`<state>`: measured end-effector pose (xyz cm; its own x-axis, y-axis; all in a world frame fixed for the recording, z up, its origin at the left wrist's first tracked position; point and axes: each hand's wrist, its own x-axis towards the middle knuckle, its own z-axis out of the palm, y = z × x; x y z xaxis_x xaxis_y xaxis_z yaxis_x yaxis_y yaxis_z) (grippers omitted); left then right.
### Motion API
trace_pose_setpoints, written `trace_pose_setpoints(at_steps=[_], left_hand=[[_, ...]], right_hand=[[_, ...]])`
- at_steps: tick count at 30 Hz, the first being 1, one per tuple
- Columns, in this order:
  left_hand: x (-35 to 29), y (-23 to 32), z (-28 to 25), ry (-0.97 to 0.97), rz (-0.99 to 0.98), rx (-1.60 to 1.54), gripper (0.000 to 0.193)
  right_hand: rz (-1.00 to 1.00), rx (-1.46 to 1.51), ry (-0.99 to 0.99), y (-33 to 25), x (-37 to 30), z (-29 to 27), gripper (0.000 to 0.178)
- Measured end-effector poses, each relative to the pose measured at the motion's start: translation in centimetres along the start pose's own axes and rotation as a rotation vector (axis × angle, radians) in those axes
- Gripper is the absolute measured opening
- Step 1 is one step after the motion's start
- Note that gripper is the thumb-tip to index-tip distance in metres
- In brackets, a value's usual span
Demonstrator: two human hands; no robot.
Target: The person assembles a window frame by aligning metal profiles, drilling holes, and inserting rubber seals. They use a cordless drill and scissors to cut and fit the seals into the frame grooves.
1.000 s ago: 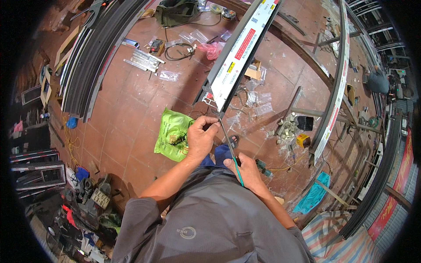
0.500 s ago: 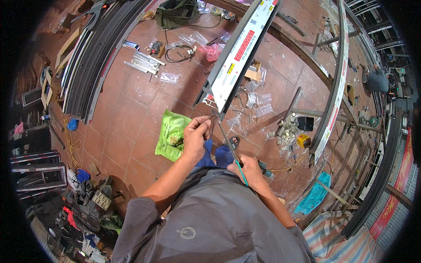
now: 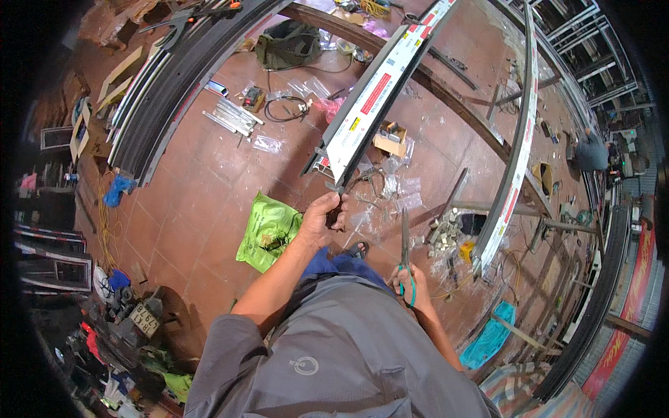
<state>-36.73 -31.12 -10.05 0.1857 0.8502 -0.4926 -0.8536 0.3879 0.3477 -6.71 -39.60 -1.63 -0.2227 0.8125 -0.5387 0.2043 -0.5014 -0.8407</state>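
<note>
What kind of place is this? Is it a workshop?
Probably yes, a metal-frame workshop. Long metal bars lie stacked on the tiled floor, small parts bags are scattered about, and the left hand grips a long wrapped bar while the right hand holds scissors.

Green plastic bag (image 3: 268, 230), small cardboard box (image 3: 391, 138), dark tool bag (image 3: 288, 46) on tiled floor (image 3: 195, 188)

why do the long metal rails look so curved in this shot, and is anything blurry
Head view: fisheye bends the straight white-wrapped profile and the rails toward the dark rim; even light, no harsh glare; left hand and scissors in the right hand look reasonably sharp.
</note>
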Motion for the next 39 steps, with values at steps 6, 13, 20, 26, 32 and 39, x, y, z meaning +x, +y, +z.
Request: trace_pose_setpoints(at_steps=[6, 13, 20, 26, 32, 39], left_hand=[[-0.4, -0.8, 1.7, 0.12, 0.167, 0.083, 0.029], [-6.0, -1.3, 1.6, 0.304, 0.426, 0.719, 0.038], [-12.3, 2.3, 10.9, 0.248, 0.734, 0.63, 0.032], [-11.8, 17.0, 5.1, 0.623, 0.881, 0.696, 0.031], [-11.2, 40.5, -3.1, 0.853, 0.906, 0.74, 0.031], [-6.9, 57.0, -12.0, 1.363, 0.841, 1.301, 0.054]], right_hand=[[-0.01, -0.227, -0.052, 0.7, -0.1, -2.5, 0.071], [-0.376, -0.753, 0.016, -6.7, 2.0, -1.9, 0.057], [-0.873, -0.831, -0.278, -17.0, 5.6, 7.0, 0.051], [-1.129, -0.589, -0.357, -22.3, 6.9, 11.9, 0.05], [-0.666, -0.337, -0.129, -20.5, 12.8, 8.3, 0.025], [-0.4, -0.157, 0.196, -17.0, 14.4, 5.2, 0.023]])
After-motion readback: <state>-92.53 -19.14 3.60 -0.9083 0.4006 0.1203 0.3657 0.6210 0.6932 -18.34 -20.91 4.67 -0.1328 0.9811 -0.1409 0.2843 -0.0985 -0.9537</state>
